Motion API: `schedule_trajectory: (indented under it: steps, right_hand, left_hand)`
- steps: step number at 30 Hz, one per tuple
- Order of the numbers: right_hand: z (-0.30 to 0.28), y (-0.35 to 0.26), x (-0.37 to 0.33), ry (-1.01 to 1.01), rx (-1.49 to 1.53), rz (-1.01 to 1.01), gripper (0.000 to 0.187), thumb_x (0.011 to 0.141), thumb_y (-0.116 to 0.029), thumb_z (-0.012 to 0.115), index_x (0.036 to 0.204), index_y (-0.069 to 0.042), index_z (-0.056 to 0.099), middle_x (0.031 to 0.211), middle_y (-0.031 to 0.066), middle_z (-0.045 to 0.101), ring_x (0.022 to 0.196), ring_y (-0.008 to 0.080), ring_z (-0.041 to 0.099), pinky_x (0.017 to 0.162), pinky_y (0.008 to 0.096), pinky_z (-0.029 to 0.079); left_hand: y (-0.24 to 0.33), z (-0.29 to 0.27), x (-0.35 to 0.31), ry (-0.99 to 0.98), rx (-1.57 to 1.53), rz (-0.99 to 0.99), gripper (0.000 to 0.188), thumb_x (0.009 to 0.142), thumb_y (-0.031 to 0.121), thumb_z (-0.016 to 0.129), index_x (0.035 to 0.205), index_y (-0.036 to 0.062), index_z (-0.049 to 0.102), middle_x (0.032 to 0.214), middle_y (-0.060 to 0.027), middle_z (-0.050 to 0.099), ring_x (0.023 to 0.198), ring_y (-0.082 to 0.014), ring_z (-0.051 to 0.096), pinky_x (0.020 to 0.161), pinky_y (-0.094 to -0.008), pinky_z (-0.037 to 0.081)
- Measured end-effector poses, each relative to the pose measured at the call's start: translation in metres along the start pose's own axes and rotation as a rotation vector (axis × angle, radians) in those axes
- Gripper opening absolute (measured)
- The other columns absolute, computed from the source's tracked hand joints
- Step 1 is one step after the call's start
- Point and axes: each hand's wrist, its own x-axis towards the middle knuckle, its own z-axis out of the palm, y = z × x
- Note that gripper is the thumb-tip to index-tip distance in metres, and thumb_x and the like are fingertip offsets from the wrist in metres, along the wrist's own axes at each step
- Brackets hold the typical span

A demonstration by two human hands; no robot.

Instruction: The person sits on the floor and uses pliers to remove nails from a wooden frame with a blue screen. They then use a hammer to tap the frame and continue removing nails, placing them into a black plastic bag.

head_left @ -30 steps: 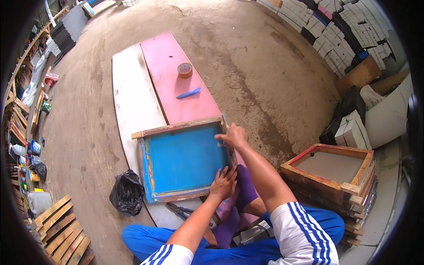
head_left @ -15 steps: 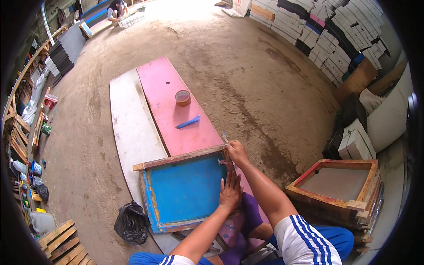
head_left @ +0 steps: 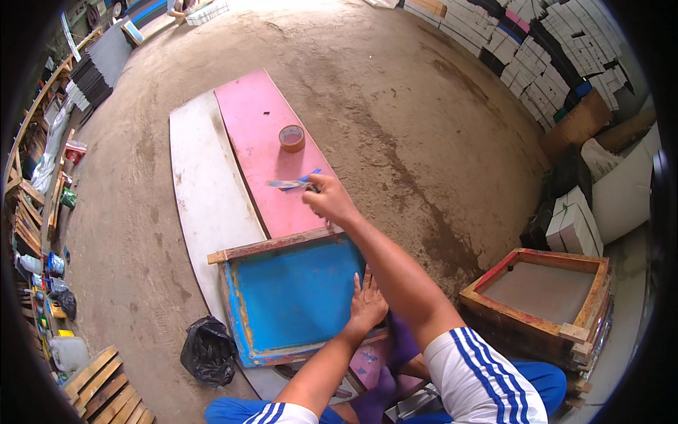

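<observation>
Right hand (head_left: 330,201) beyond blue screen frame (head_left: 293,297), gripping blue cutter (head_left: 293,184) (blade state unclear). Left hand (head_left: 367,305) flat, fingers spread, pressing frame's near-right edge. Risk: unsteadied frame shifts; blade slips, tears mesh.

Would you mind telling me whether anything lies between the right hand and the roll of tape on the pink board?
Nothing visible does: only bare pink board separates the right hand, which holds a blue tool, from the roll of tape.

White boxes (head_left: 575,230) are stacked at the right, just beyond a wooden frame. More white and blue cartons (head_left: 558,53) are piled along the far right wall. A white plastic jug (head_left: 68,352) stands at the left edge, near wooden pallets.
</observation>
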Motion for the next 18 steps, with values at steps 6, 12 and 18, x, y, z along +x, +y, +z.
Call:
schedule_trajectory:
  steps: [6, 12, 18]
  right_hand:
    - [-0.044, 0.076, -0.043, 0.42, -0.613, 0.139, 0.02, 0.089, -0.013, 0.069, 0.108, -0.005, 0.07, 0.093, 0.0182, 0.072, 0.086, 0.0385, 0.07, 0.077, 0.0466, 0.053]
    - [-0.063, 0.107, -0.098, 0.485, -0.897, 0.189, 0.023, 0.093, -0.02, 0.07, 0.115, -0.02, 0.077, 0.106, 0.0101, 0.071, 0.099, 0.0356, 0.069, 0.082, 0.0473, 0.054]
    - [-0.046, 0.114, -0.097, 0.463, -0.905, 0.186, 0.028, 0.091, -0.017, 0.069, 0.116, -0.026, 0.077, 0.108, 0.0045, 0.065, 0.108, 0.0279, 0.065, 0.088, 0.0436, 0.056]
  left_hand:
    - [0.007, 0.0, 0.003, 0.102, 0.229, -0.037, 0.076, 0.104, 0.045, 0.043, 0.166, 0.006, 0.022, 0.174, -0.014, 0.015, 0.162, -0.0347, 0.005, 0.126, -0.0651, 0.004]
    - [0.004, -0.009, 0.005, 0.034, -0.008, -0.045, 0.078, 0.103, 0.041, 0.049, 0.166, 0.0061, 0.018, 0.175, -0.0128, 0.01, 0.162, -0.0336, 0.002, 0.126, -0.0664, 0.004]
    - [0.013, -0.048, 0.002, -0.236, 0.102, -0.057, 0.082, 0.104, 0.042, 0.046, 0.168, 0.0078, 0.009, 0.175, -0.0147, 0.006, 0.162, -0.0348, -0.005, 0.125, -0.0672, 0.001]
